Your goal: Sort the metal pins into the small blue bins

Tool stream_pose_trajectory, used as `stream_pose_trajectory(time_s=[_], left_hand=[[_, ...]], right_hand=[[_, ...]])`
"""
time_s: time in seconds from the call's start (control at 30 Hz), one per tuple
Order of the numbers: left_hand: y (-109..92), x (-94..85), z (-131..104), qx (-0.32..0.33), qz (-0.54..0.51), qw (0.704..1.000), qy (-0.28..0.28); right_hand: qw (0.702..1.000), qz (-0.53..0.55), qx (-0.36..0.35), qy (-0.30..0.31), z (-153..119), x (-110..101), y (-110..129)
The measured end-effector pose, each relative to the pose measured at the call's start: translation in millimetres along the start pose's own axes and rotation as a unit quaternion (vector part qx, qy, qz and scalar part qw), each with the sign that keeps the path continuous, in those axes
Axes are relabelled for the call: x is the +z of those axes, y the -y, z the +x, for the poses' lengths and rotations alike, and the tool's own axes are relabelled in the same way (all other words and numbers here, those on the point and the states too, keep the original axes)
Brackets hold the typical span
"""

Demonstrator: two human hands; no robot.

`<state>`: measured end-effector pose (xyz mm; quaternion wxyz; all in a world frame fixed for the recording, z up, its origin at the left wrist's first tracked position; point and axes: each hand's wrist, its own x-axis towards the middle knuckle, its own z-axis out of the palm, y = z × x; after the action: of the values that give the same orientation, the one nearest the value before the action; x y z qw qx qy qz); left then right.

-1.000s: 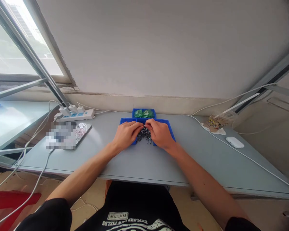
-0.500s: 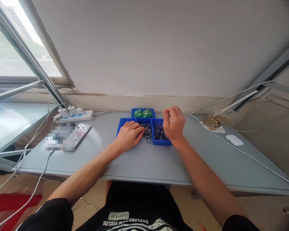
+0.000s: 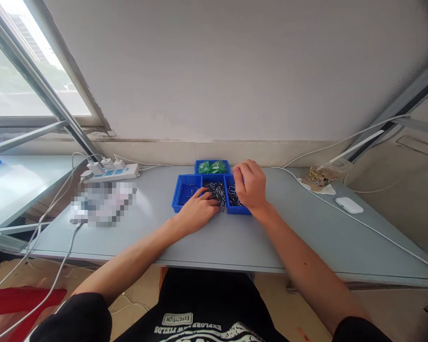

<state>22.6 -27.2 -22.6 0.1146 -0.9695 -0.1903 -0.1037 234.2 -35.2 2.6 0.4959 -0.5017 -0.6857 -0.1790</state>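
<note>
At one o'clock from the nearer left hand, a jumbled pile of metal pins, long axes crossed, is touched in the middle blue bin by loosely spread, seemingly unladen fingers; what is held in the curled right hand, at two o'clock, cannot be told.

Hands at blue bins
</note>
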Motion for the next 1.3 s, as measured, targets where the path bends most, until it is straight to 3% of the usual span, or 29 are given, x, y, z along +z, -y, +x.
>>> stream_pose_trajectory(time_s=[0.27,0.43,0.87,1.03,1.3], left_hand=[[3.4,-4.5,-0.4,0.014,-0.037,0.999,-0.004],[2.1,-2.7,0.8,-0.011,-0.03,0.999,-0.024],[1.8,-0.2,-0.9,-0.002,-0.022,1.0,0.009],[2.3,0.2,-1.6,-0.006,-0.025,0.999,0.021],[7.2,-11.9,-0.1,-0.037,-0.11,0.993,0.007]], right_hand=[[1.0,-0.005,-0.005,0.018,-0.6,0.8,1.6],[1.0,-0.002,-0.004,0.021,-1.0,1.4,1.4],[0.999,0.01,-0.017,0.028,-1.9,2.2,3.4],[0.999,0.02,-0.04,0.028,-2.5,2.5,4.8],[0.988,0.052,-0.109,0.092,-7.3,6.8,12.0]])
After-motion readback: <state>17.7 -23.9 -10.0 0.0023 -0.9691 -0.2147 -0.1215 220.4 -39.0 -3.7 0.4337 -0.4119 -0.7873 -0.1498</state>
